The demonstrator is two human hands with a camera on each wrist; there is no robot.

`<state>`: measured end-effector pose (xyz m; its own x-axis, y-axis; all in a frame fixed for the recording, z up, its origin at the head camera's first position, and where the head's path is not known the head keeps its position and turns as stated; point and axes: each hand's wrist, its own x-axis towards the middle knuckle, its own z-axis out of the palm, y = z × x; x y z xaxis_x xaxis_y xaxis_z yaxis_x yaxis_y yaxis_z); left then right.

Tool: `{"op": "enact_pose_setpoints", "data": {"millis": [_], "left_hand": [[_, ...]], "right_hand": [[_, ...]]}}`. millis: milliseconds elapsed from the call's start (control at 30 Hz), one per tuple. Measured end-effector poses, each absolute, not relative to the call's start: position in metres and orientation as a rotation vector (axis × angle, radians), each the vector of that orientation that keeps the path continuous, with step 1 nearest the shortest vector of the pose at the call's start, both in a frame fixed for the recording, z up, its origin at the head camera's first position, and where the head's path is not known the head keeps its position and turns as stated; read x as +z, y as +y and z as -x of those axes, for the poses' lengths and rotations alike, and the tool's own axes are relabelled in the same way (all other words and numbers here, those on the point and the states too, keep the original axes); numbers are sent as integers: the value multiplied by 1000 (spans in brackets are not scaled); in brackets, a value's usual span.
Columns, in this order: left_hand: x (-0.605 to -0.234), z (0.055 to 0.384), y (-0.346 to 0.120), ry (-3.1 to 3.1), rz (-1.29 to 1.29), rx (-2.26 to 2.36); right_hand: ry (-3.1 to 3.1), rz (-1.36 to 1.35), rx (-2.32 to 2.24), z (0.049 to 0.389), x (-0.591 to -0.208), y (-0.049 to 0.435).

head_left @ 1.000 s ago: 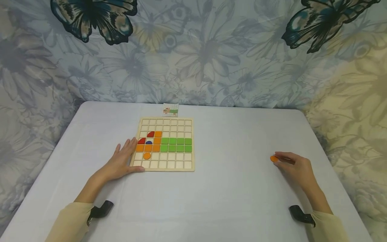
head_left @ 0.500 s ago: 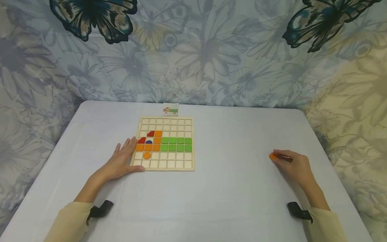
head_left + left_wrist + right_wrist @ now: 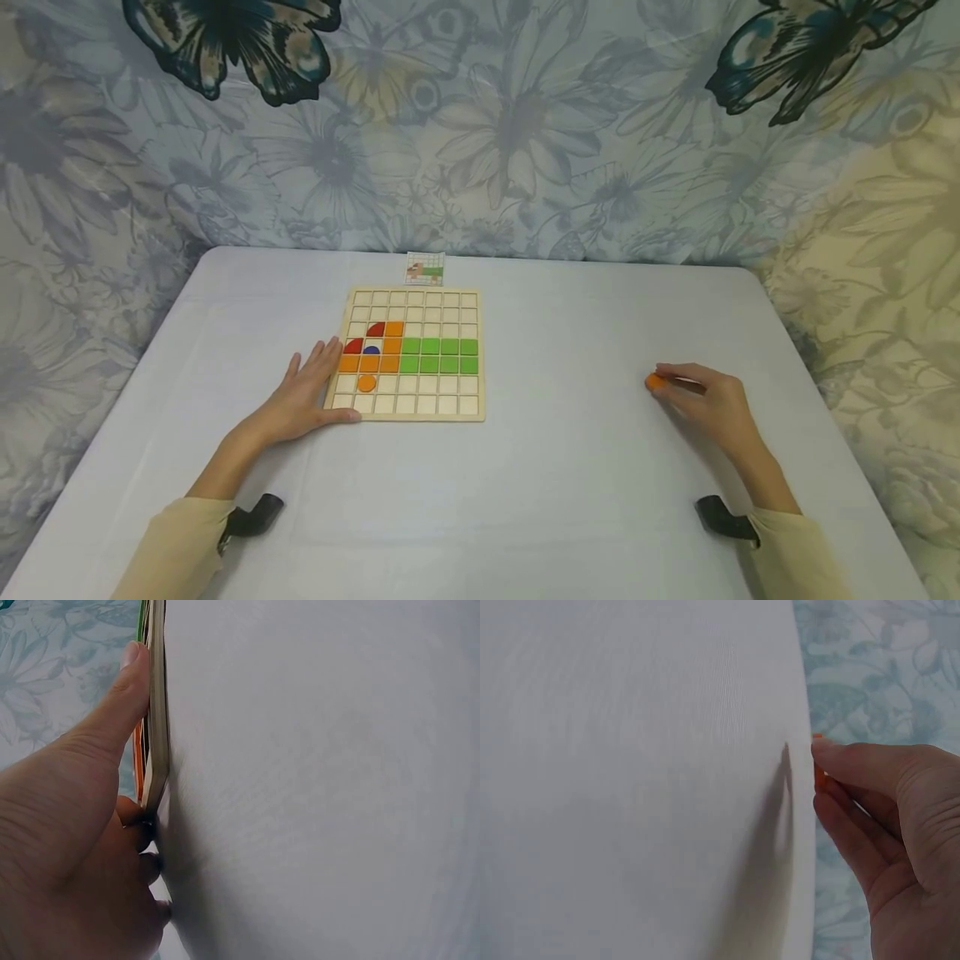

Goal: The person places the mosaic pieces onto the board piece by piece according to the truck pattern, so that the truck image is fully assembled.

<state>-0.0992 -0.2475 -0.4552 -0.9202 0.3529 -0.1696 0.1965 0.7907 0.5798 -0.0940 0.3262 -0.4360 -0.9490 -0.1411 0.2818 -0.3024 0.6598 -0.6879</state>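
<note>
A square wooden grid board (image 3: 406, 405) lies left of the middle of the table. My left hand (image 3: 295, 407) rests against its near left corner, fingers straight along the left side and the thumb over the front rim (image 3: 159, 712). Set in the grid are green squares (image 3: 429, 364), orange squares (image 3: 389, 362), red quarter-round pieces (image 3: 377, 330), a blue half-round piece (image 3: 371, 350) and an orange round piece (image 3: 366, 383). Over the right part of the table, my right hand (image 3: 708, 404) pinches another orange round piece (image 3: 654, 382) between thumb and fingers, which mostly cover it in the right wrist view.
Behind the board a small picture card (image 3: 425, 269) lies near the table's far edge. White cloth covers the table (image 3: 555, 483). Flowered fabric (image 3: 517, 142) with butterflies rises behind and at both sides. Each wrist carries a black camera mount (image 3: 257, 515).
My right hand has moved left and slightly away from me, carrying the orange round piece. The left hand stays at the board's corner.
</note>
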Motion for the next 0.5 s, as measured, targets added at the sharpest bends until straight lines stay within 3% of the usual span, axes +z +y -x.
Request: {"op": "enact_pose_setpoints", "data": {"millis": [500], "left_hand": [[-456, 101, -247, 2716, -440, 829]], "right_hand": [[-2589, -793, 1187, 122, -433, 241]]}}
